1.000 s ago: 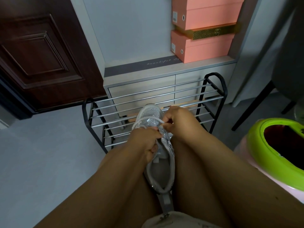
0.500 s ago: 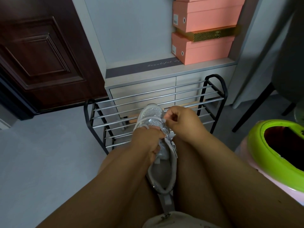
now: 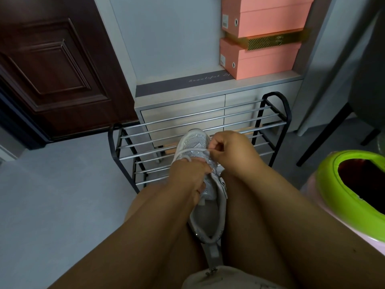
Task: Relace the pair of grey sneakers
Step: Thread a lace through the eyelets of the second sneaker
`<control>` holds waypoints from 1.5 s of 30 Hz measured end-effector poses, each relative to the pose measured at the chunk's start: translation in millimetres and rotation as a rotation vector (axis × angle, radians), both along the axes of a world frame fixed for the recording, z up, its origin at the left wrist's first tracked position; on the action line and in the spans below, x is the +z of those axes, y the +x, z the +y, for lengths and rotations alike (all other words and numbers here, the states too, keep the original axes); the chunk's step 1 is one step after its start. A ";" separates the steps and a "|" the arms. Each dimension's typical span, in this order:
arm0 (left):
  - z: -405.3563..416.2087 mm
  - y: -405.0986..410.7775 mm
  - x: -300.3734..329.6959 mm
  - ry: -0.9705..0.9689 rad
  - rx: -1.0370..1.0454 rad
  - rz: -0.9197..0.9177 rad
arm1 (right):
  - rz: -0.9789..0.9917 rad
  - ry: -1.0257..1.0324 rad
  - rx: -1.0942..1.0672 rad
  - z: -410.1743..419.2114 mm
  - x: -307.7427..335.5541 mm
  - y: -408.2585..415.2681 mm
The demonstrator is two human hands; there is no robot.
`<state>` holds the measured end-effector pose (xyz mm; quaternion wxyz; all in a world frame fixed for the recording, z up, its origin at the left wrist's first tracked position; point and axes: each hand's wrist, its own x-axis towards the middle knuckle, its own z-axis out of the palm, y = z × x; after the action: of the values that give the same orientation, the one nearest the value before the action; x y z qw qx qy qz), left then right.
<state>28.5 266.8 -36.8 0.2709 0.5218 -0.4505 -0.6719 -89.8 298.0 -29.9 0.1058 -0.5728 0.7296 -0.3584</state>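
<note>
While the grey sneaker (image 3: 205, 184) is kept between the knees at centre frame, its tongue area is gripped by the left hand (image 3: 188, 177) and the white lace (image 3: 192, 152) is pinched by the right hand (image 3: 230, 150). Threading near the toe seems under way; the next eyelet must be found.

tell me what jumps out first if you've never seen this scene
The grey sneaker held between the person's knees at centre stands out first: the left hand grips its side while the right hand pinches the white lace near the toe. Behind it stands a metal shoe rack; pink boxes are stacked top right, and a green-rimmed bin sits at the right edge.
</note>
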 end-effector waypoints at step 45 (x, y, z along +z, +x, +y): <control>-21.8 13.5 10.2 -0.837 -0.554 -0.784 | -0.232 0.422 0.121 17.0 13.2 -6.9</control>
<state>42.0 244.9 -26.6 0.0829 0.4430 -0.8589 -0.2434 -96.7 315.1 -16.7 0.3274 -0.5359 0.7354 -0.2546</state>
